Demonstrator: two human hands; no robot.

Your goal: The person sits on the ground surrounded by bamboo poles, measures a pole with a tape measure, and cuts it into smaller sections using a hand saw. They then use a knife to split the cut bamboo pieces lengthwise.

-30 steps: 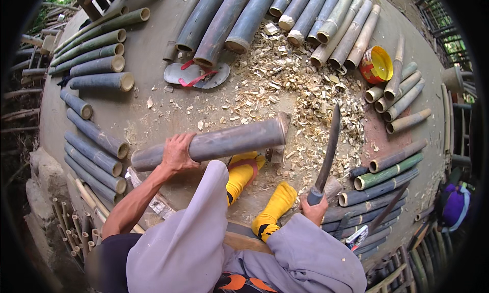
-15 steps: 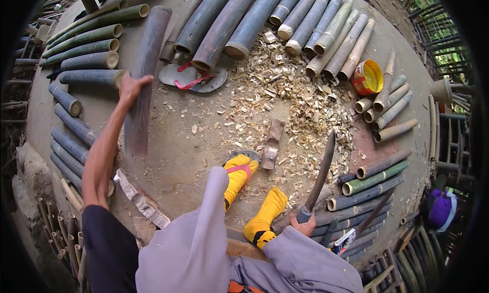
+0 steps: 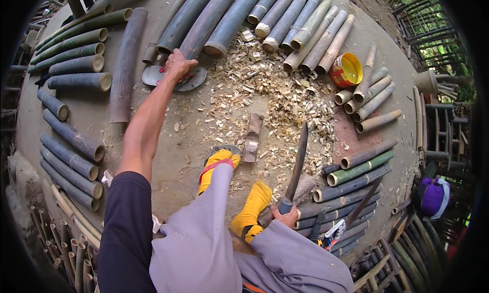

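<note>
My left hand reaches far forward over the near end of a thick bamboo tube, above a grey sandal with a red strap. Its thumb sticks out to the side, but the other fingers are partly hidden, so I cannot tell whether they grip the tube. Left of it, a dark bamboo tube lies on the ground by itself. My right hand, low by my right shin, is closed round the handle of a machete, its blade pointing up and away. A notched wooden block lies ahead of my feet.
Pale wood chips cover the middle ground. Bamboo pieces lie in rows at far side, left and right. A red and yellow tub stands tilted at right. A hand saw lies near my right knee.
My left hand has let go of the dark tube, which now lies on the ground, and moved right to another tube's end. My right hand keeps the machete. The whole view has shifted slightly.
</note>
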